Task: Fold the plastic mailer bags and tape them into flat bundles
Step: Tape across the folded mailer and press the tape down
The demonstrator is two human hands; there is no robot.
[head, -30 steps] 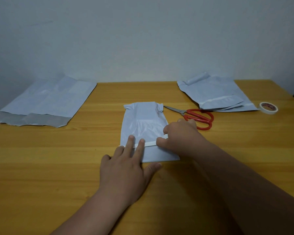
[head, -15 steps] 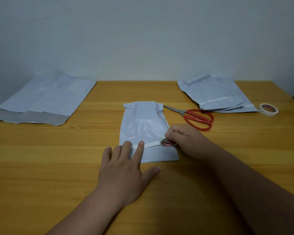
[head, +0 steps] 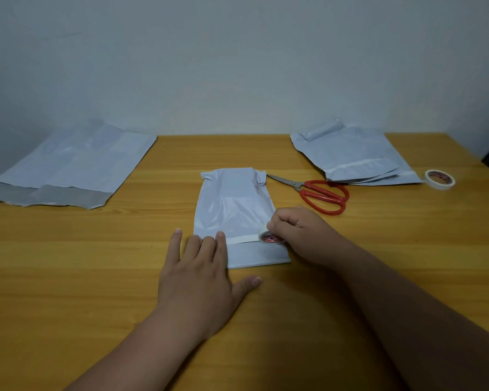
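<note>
Nearest the camera, two bare forearms reach in from the lower edge onto the wooden table (head: 68,292). The left hand (head: 201,277) lies flat with its fingers straight and spread, their tips pressing the near left corner of the folded mailer bag (head: 236,213), which rests at the middle of the table between the two hands. A strip of white tape (head: 242,240) runs across the bag's near part, from under the left fingertips to the right hand (head: 299,232). That hand is curled, pinching a small tape roll (head: 269,237) at the bag's right edge; its fingers cover most of the roll, so only part of a red-printed face shows. The left end of the strip is hidden under the left fingers. Just beyond the right hand, red-handled scissors (head: 319,193) lie closed, blades pointing toward the bag's far right corner. Farther right sits a stack of folded bags (head: 350,156), and beside it a second tape roll (head: 439,179). At the far left, flat unfolded bags (head: 74,165) lie against the wall, their left part cut off by the frame.
</note>
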